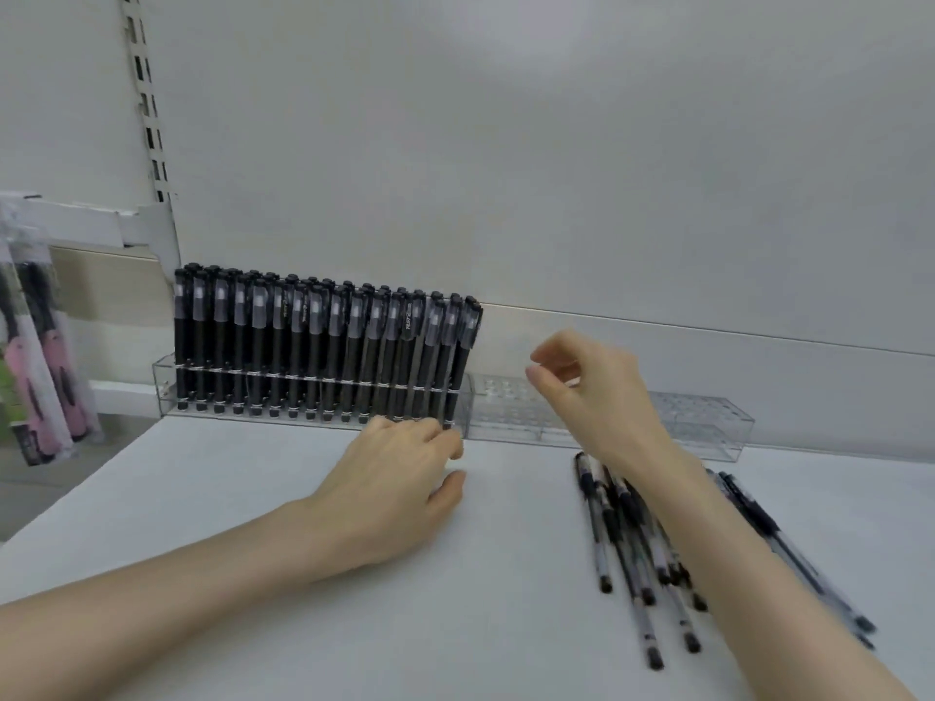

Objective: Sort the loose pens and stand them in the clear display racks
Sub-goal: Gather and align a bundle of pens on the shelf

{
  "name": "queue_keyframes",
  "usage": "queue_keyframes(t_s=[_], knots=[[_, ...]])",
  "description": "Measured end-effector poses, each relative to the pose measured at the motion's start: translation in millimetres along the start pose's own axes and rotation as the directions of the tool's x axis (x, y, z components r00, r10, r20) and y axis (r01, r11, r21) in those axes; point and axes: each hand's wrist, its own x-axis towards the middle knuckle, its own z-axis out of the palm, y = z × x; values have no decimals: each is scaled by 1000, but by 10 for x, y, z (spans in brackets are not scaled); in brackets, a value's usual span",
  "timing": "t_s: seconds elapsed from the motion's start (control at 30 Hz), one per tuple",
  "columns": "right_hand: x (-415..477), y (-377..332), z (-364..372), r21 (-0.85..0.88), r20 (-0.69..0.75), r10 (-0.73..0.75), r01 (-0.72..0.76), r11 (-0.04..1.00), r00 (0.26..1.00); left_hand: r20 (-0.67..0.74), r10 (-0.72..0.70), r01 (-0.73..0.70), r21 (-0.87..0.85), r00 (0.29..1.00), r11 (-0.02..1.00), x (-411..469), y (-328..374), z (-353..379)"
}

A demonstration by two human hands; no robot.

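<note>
Left hand (pixel 389 478) braces full clear acrylic rack (pixel 313 392) of black capped pens (pixel 324 341), gripping nothing; right hand (pixel 592 392) empty, fingers loose. Risk: sleeve-less forearm sweeps loose clear-barrel pens (pixel 627 548) off white shelf (pixel 253 523).

stationery shop: slotted shelving upright (pixel 144 98), racked pens (pixel 324 346)

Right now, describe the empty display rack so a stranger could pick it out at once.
Look along the white shelf to where it meets the back wall. Two clear racks sit end to end there; the left rack is packed with upright black pens. The empty rack is the right one, behind the raised right hand, showing only bare rows of holes.
</note>
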Motion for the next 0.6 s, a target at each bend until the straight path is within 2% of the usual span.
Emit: queue_keyframes(t_s=[0.27, 0.4, 0.53, 0.6], knots=[[-653, 755, -623, -15, 208, -61, 66, 998, 976, 83, -308, 318, -175, 948, 932, 117, 1223, 202], [-793, 1002, -782, -36, 291, -97, 113, 993, 952, 146, -460, 482, -243, 876, 842, 197, 1629, 266], [-831, 1181, -760, -71, 385, -93, 130, 989, 918, 210, -547, 582, -173, 810, 795, 328, 1767, 366], [-845, 1223, -739, -56, 409, -82, 115, 992, 909, 265, -588, 641, -208, 764, 739, 404, 1754, 384]])
